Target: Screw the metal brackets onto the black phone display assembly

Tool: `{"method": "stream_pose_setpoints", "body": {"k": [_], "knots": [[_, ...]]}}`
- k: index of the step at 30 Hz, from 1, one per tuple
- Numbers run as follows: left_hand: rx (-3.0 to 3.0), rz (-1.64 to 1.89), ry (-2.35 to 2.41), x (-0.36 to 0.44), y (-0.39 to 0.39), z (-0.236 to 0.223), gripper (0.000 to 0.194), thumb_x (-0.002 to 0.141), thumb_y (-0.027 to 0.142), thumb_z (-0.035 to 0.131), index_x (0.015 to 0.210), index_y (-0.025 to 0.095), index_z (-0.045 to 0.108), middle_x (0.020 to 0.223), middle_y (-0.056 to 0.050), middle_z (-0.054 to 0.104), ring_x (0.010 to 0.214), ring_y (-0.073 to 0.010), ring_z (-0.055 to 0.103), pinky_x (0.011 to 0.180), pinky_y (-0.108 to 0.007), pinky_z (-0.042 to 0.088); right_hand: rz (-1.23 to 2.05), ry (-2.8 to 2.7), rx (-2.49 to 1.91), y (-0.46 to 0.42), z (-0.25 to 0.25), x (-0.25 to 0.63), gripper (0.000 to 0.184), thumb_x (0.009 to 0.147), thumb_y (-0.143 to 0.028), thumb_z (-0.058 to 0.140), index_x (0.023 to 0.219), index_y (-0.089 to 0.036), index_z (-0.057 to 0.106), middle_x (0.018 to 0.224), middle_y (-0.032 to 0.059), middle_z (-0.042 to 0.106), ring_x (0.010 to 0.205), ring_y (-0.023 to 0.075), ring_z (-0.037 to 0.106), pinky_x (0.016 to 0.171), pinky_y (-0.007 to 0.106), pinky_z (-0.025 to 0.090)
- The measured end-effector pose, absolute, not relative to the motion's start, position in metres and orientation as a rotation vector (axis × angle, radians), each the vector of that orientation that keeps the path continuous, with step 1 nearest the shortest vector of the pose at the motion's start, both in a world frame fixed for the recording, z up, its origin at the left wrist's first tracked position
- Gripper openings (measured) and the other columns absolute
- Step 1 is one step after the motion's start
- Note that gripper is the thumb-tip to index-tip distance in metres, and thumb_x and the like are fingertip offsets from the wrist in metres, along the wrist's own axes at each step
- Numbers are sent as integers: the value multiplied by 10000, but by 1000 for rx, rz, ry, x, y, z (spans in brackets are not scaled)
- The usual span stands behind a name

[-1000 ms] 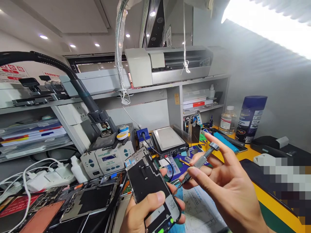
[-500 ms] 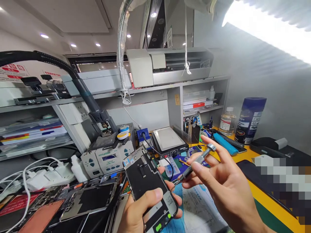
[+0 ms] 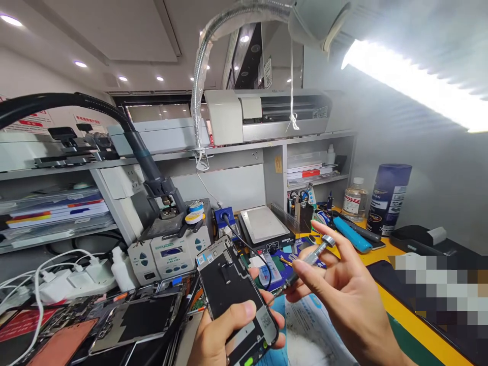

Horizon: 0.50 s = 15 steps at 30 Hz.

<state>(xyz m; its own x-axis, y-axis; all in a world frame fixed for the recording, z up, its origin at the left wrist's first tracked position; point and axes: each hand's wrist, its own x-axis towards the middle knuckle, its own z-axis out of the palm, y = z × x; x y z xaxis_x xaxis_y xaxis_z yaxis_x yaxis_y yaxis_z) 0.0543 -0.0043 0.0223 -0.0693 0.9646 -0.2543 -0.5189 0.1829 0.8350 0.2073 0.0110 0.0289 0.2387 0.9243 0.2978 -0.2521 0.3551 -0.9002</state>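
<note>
My left hand [image 3: 223, 333] grips an opened phone screen assembly [image 3: 232, 292], its black inner side with a metal shield plate turned toward me, thumb pressed across the lower part. My right hand [image 3: 343, 300] pinches a small metal screwdriver [image 3: 305, 264] between thumb and fingers, index finger stretched along it. The dark tip of the screwdriver points down-left at the right edge of the assembly, close to it; I cannot tell whether it touches.
A soldering station [image 3: 170, 251] and a heating plate [image 3: 263, 226] stand behind the hands. Dismantled phones [image 3: 125, 320] and white chargers with cables [image 3: 64, 279] crowd the left. A blue spray can [image 3: 389, 198], a clear bottle [image 3: 354, 198] and shelves [image 3: 312, 168] stand at the right back.
Both hands have sunk slightly in the view as the camera tilted up. The screwdriver has swung a little lower, with its tip staying near the assembly's right edge.
</note>
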Motion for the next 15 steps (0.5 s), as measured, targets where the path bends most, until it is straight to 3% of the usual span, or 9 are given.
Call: {"method": "stream_pose_setpoints", "body": {"k": [5,10,15], "knots": [[603,1405,1006,56,-3,23,638,604,140,792,1219,91,632,724,-87,772,600,-289,731,526,-385,609,1021,-1083,-781,16,25,214,557,799,-426,803,1194,-273,442,841,0,717,566,195,721,593,317,611],[541,1451,1035,51,-2,21,609,631,134,761,1224,100,628,772,-91,783,641,-296,753,552,-362,613,1055,-1133,-795,30,11,220,558,776,-409,836,1089,-267,396,714,-11,730,558,214,729,568,315,605],[613,1432,972,48,-1,18,648,683,134,729,1306,101,551,829,-106,788,651,-285,755,595,-368,617,1260,-1186,-667,43,5,227,524,796,-329,830,1050,-264,377,875,36,762,650,211,736,623,362,613]]}}
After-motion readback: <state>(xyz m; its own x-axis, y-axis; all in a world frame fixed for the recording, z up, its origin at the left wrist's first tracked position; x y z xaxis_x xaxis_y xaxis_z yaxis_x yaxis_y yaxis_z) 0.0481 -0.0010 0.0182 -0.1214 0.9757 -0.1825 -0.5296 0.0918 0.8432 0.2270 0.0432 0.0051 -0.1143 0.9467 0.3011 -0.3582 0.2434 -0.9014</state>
